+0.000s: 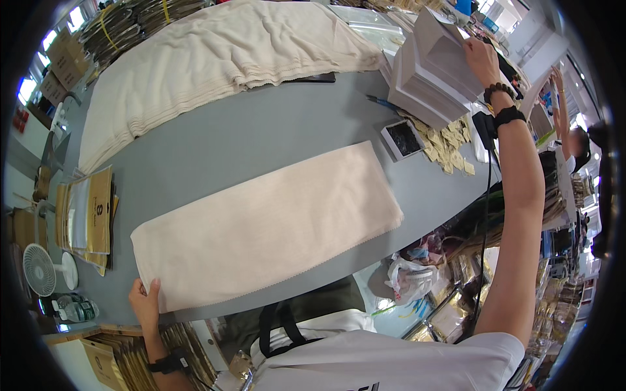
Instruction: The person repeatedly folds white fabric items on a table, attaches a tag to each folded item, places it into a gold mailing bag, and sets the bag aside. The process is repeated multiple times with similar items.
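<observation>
A folded length of cream fabric (269, 227) lies flat on the grey table before me. My left hand (145, 295) pinches its lower left corner, thumb on top. At the upper right, my right hand (481, 61) is on the top edge of a tall stack of white paper or card sheets (430, 73); its fingertips are partly hidden, so I cannot tell how firmly they grip. A small box with a black pad (403, 139) and a heap of beige tags (447, 146) lie below the stack. A blue pen-like tool (384, 101) lies beside it.
A large pile of cream fabric (220, 54) covers the table's far side. Packaging sleeves (85, 217) lie at the left, near a white fan (41, 269) and plastic bottles (78, 310). A black cable (484, 220) hangs from my right wrist. Another person (574, 146) is at far right.
</observation>
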The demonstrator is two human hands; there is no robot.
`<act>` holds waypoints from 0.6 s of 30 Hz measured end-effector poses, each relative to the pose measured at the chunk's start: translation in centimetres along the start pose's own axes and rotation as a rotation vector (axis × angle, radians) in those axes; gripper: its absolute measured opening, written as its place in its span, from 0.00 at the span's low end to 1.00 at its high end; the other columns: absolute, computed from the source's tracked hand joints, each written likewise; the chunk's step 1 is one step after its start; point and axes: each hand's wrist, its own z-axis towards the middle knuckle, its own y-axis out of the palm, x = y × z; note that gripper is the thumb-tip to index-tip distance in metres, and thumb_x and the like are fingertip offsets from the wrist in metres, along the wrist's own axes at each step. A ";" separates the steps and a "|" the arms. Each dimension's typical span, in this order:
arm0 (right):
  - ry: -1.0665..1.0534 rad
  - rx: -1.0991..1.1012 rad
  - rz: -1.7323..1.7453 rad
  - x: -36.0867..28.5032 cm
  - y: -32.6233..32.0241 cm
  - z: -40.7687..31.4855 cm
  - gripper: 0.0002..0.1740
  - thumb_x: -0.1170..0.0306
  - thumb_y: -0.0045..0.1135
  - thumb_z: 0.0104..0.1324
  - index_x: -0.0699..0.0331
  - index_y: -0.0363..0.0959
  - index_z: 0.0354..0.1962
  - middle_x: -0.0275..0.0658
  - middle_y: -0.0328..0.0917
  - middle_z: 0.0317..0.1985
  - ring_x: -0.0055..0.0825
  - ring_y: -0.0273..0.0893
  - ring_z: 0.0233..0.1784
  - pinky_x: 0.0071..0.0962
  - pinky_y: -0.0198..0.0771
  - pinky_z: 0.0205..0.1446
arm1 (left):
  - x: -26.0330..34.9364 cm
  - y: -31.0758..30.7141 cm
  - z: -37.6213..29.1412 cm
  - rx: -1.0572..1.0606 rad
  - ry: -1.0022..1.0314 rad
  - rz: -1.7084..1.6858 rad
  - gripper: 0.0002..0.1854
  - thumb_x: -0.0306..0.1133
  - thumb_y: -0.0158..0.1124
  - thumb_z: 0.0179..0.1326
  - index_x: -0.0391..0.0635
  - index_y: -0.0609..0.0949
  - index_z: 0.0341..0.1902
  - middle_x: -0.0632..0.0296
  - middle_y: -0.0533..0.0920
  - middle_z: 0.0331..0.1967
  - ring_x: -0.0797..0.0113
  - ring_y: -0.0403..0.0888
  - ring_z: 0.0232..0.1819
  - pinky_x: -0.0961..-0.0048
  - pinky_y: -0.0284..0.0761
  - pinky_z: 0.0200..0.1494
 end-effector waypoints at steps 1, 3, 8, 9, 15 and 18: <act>0.023 0.001 0.016 -0.1 -0.2 0.1 0.14 0.61 0.59 0.71 0.61 0.86 0.42 0.50 0.87 0.40 0.54 0.85 0.47 0.48 0.78 0.52 | 0.0 0.0 0.0 -0.004 0.018 -0.001 0.21 0.44 0.75 0.65 0.36 0.80 0.36 0.74 0.70 0.23 0.80 0.60 0.28 0.75 0.58 0.30; 0.112 0.006 0.065 -0.3 -0.4 -0.1 0.14 0.60 0.61 0.70 0.61 0.86 0.42 0.49 0.88 0.40 0.52 0.85 0.48 0.47 0.78 0.52 | 0.0 0.1 -0.2 -0.013 0.030 -0.052 0.22 0.44 0.75 0.65 0.36 0.79 0.35 0.74 0.68 0.23 0.80 0.59 0.28 0.74 0.57 0.30; 0.144 0.000 0.014 -1.0 -1.2 0.0 0.16 0.57 0.67 0.67 0.62 0.85 0.38 0.48 0.88 0.39 0.50 0.86 0.46 0.44 0.78 0.52 | -0.2 0.1 -0.1 0.015 0.029 0.042 0.21 0.43 0.75 0.65 0.36 0.78 0.34 0.74 0.65 0.23 0.78 0.58 0.27 0.73 0.56 0.29; 0.151 0.013 -0.006 -1.1 -1.3 0.0 0.17 0.56 0.67 0.66 0.62 0.85 0.37 0.48 0.88 0.38 0.49 0.86 0.46 0.43 0.78 0.52 | -0.3 0.1 0.0 0.013 0.032 0.053 0.21 0.42 0.75 0.65 0.36 0.78 0.34 0.74 0.65 0.23 0.78 0.57 0.27 0.73 0.56 0.29; 0.284 -0.173 0.109 1.1 -0.3 0.1 0.23 0.49 0.69 0.65 0.61 0.85 0.41 0.48 0.88 0.39 0.48 0.86 0.47 0.44 0.77 0.52 | -0.5 0.1 -0.1 0.021 0.056 0.133 0.21 0.40 0.72 0.69 0.38 0.73 0.32 0.72 0.61 0.23 0.77 0.55 0.27 0.71 0.54 0.29; 0.203 0.096 0.092 2.7 0.5 1.3 0.24 0.46 0.64 0.69 0.59 0.85 0.45 0.47 0.88 0.40 0.48 0.86 0.47 0.45 0.76 0.53 | -0.7 0.4 -0.1 0.045 0.026 0.086 0.18 0.38 0.73 0.67 0.35 0.78 0.35 0.71 0.67 0.22 0.78 0.59 0.27 0.72 0.59 0.29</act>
